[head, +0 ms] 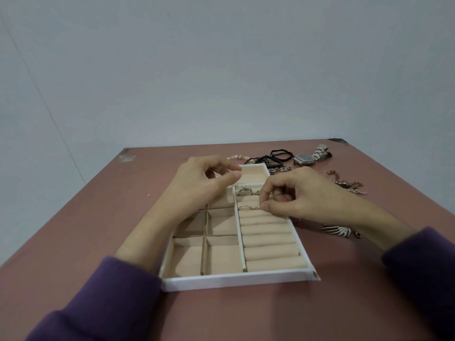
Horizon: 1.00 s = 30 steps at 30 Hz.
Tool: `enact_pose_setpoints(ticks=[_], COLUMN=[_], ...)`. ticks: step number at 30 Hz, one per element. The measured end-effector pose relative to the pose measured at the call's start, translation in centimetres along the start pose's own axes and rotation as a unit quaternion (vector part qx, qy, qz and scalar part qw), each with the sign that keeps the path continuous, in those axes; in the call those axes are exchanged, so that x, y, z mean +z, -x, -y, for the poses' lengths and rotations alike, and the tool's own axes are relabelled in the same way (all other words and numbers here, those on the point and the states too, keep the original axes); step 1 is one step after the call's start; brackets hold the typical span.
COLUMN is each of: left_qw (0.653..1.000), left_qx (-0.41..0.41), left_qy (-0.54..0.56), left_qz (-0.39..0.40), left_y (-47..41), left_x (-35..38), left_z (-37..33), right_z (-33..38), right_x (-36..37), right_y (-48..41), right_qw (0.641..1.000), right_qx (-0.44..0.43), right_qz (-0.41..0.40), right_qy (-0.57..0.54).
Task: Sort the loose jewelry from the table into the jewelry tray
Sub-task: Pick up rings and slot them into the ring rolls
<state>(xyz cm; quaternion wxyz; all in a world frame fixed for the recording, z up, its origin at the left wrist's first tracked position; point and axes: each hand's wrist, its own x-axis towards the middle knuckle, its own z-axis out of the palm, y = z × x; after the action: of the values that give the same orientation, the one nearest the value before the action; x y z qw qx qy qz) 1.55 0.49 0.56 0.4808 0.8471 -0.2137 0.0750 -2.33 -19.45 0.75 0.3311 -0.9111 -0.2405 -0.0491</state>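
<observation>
The left hand (209, 179) hovered over the far-left part of the jewelry tray (236, 280), fingers loosely curled with thumb and forefinger close together; nothing could be seen between them, so whether it held anything I cannot tell. Its forearm crossed the open square compartments on the tray's left side, which appeared empty — likely a waiting or steadying posture while the other hand worked.

The tray sat near the middle of the tabletop (73, 230), its long side running away from the person. Its right half carried the padded ring rolls (268, 239). A ring (244, 207) stood seated in a slot toward the far end, and more rings (245, 191) stood in the slot beyond it.

The right hand (295, 193) was pinched narrow at that same slot, thumb and forefinger tips meeting just beside the seated ring. They seemed to press a second small ring into the slot, though the fingertips hid most of it. The fine pinch suited a thin object and a tight slot.

Toward the tabletop's far-right corner lay the unsorted pieces: black cord bracelets (280, 155), a metal watch (310, 156) and chain pieces (344, 183). A spiked silver piece (337, 231) lay by the tray's right edge, under the right wrist. Judged so, sorting was at an early stage.
</observation>
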Motion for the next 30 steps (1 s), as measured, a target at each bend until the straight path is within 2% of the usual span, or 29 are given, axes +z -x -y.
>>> enact_pose_setpoints(ticks=[11, 15, 23, 26, 30], left_qw=[1.0, 1.0, 1.0, 0.999, 0.997], left_qx=[-0.003, -0.001, 0.005, 0.017, 0.037], left_qy=[-0.003, -0.006, -0.021, -0.032, -0.053], left_qz=[-0.001, -0.002, 0.002, 0.024, 0.041], left_y=[0.1, 0.1, 0.3, 0.4, 0.3], left_x=[-0.1, 0.0, 0.4, 0.9, 1.8], left_z=[-0.2, -0.2, -0.8, -1.9, -3.8], right_z=[-0.2, -0.2, -1.3, -1.5, -2.0], right_x=[0.1, 0.0, -2.2, -3.5, -3.7], right_y=[-0.1, -0.1, 0.0, 0.9, 1.6], right_qw=[1.0, 1.0, 0.993, 0.995, 0.997], right_qx=[-0.01, -0.001, 0.057, 0.077, 0.053], right_qz=[-0.012, -0.009, -0.098, -0.048, 0.043], right_qy=[0.019, -0.015, -0.031, -0.043, 0.035])
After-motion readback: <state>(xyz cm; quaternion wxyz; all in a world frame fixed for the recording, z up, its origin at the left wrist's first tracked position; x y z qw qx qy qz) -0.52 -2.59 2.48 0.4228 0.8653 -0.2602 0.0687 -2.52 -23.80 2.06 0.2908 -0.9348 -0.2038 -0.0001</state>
